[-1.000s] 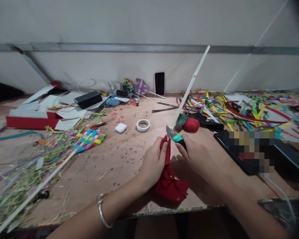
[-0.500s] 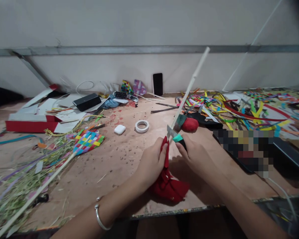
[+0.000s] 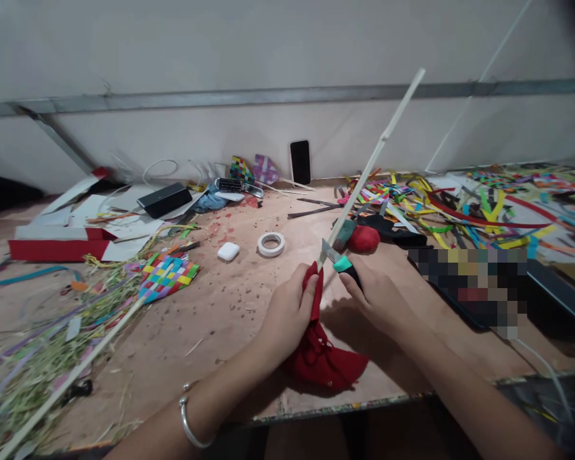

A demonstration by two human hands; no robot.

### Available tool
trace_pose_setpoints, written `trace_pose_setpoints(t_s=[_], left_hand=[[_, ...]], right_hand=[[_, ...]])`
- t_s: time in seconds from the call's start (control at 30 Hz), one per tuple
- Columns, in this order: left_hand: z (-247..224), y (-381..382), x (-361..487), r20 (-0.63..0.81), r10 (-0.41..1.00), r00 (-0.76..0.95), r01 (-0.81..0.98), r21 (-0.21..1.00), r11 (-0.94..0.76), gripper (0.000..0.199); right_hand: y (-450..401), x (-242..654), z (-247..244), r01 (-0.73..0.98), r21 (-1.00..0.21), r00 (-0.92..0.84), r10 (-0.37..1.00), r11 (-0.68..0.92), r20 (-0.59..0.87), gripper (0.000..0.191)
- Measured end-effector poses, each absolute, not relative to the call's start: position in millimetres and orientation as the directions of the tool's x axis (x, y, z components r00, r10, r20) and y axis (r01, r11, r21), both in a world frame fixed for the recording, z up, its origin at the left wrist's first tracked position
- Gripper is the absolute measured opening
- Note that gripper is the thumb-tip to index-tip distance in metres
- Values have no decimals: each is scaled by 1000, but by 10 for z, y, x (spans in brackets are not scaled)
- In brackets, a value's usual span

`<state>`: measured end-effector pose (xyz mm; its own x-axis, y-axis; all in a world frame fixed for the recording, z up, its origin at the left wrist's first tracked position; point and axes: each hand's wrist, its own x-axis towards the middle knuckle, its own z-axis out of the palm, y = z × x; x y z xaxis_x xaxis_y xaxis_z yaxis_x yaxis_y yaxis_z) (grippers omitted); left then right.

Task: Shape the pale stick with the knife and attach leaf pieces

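My left hand (image 3: 287,310) is closed around a red cloth (image 3: 328,364) wrapped about the lower part of a pale wooden stick (image 3: 371,163). Part of the cloth hangs down with dark red cords and rests at the table's front. The stick slants up and to the right, with a knot-like bump near its upper end. In my right hand (image 3: 378,297) is a knife (image 3: 340,260) with a green and black handle. Its short blade lies against the stick just above the cloth. Behind the blade sit a red rounded thing (image 3: 365,239) and a dark green one (image 3: 345,234).
A tape roll (image 3: 271,245) and a white earphone case (image 3: 229,252) lie left of my hands. Further left are a woven colourful piece on a long stick (image 3: 170,276) and shavings (image 3: 71,358). Coloured strips (image 3: 489,211) spread at right. A phone (image 3: 300,161) leans on the wall.
The stick has tilted further to the right, its upper tip now higher. My left hand has shifted slightly left. The knife stays against the stick just above the cloth.
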<state>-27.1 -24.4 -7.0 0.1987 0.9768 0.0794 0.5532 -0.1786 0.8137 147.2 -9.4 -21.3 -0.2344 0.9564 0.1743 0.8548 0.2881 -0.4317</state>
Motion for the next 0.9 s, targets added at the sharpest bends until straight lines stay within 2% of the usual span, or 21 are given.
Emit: trace_pose_setpoints(t_s=[0.27,0.5,0.67,0.9], left_hand=[[-45,-243,-265,81,975,206,540,822,-183,33],[-20,-236,-285,96,974,205,599,775,-203,35],[-18,-240,-294,109,971,212,682,695,-228,36],[-49,-231,-305,153,963,220,748,607,-268,37]], right_hand=[[-123,1474,-209,855,-401,-275,943,329,189,44],[-134,1423,-186,888,-370,-225,959,275,172,41],[-128,1415,-149,868,-420,-238,964,265,117,38],[-103,1411,-157,831,-481,-259,959,281,114,40]])
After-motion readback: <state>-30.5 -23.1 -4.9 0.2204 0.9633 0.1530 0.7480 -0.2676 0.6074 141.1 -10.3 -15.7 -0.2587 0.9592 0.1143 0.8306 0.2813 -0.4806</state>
